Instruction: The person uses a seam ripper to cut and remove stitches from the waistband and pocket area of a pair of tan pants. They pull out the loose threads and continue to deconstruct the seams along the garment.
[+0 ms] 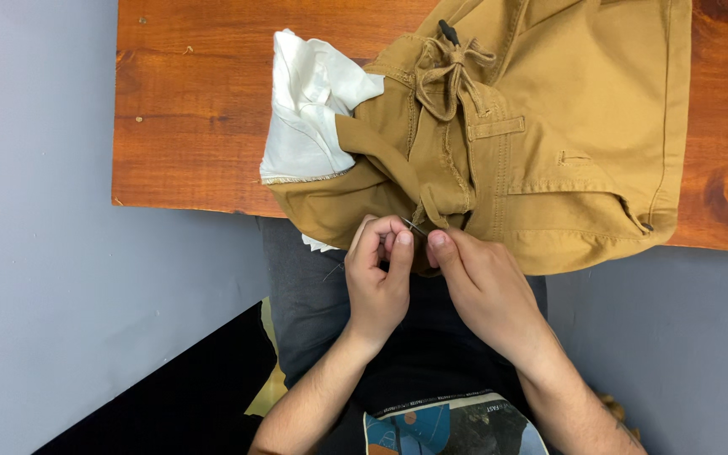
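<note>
Tan trousers (549, 109) lie on a wooden table (187, 126), their waistband hanging over the near edge toward me. A white pocket lining (305, 109) is turned out at the left. My left hand (381, 270) pinches a thin needle (414, 226) at the trousers' lower edge. My right hand (482, 278) presses thumb and fingers on the same bit of tan fabric, touching the left hand. A fine thread (333, 271) trails left of my left hand. The fabric edge between the fingers is mostly hidden.
A drawstring (452, 72) is knotted at the waistband. The table's near edge runs across the middle of the view. A grey floor (35, 253) lies on both sides of my lap, with a black surface (179, 396) at the lower left.
</note>
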